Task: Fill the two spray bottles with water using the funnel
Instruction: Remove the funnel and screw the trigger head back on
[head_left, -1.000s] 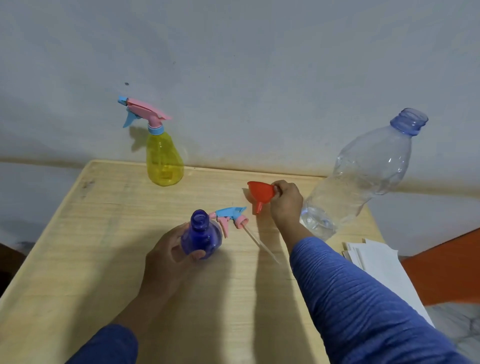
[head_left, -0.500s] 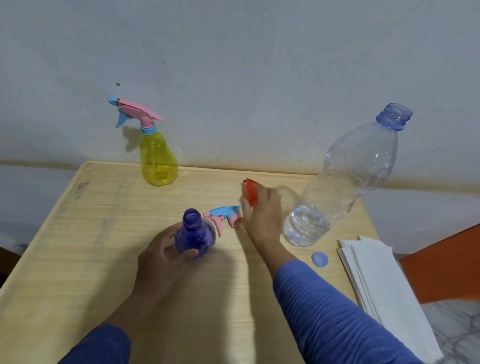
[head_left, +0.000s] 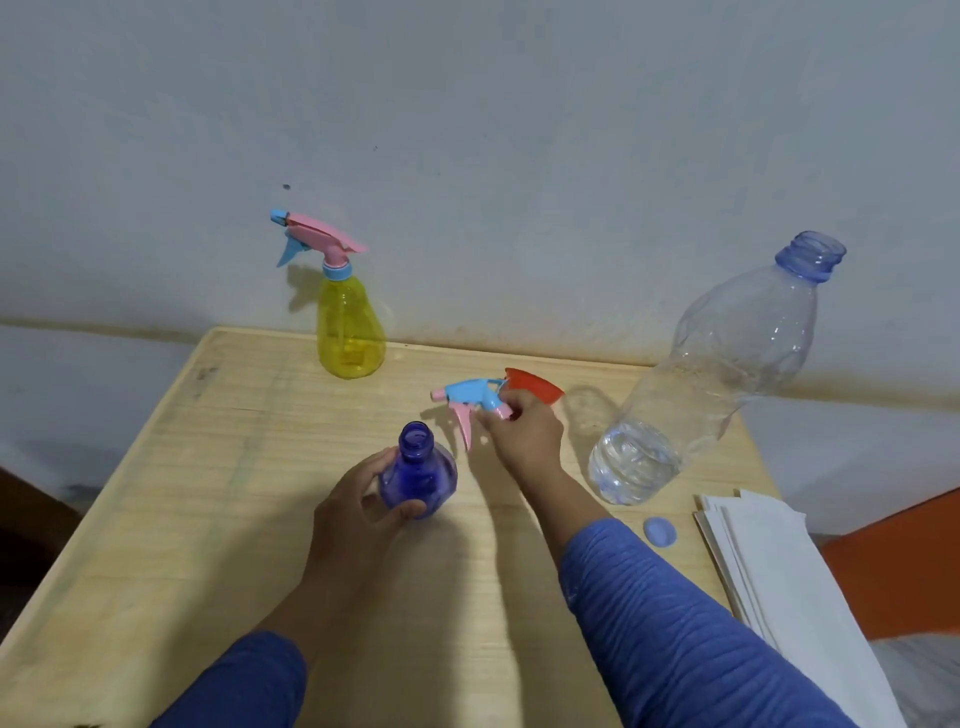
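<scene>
My left hand (head_left: 358, 514) grips the round blue spray bottle (head_left: 418, 470), which stands upright on the wooden table (head_left: 208, 519) with its neck open. Just to its right, my right hand (head_left: 524, 436) holds the loose blue and pink spray head (head_left: 470, 392) up off the table. The red funnel (head_left: 535, 385) shows right behind that hand; I cannot tell whether the hand also holds it. A yellow spray bottle (head_left: 350, 327) with its head on stands at the back by the wall. A large clear water bottle (head_left: 717, 374), uncapped and about a quarter full, stands at the right.
The water bottle's blue cap (head_left: 660, 531) lies on the table near my right forearm. A stack of white paper towels (head_left: 779, 571) sits at the table's right edge. A wall runs behind the table, and an orange surface lies lower right.
My right hand moved left from beside the water bottle with the funnel and picked up the spray head, which lay on the table before. My left hand kept hold of the blue bottle.
</scene>
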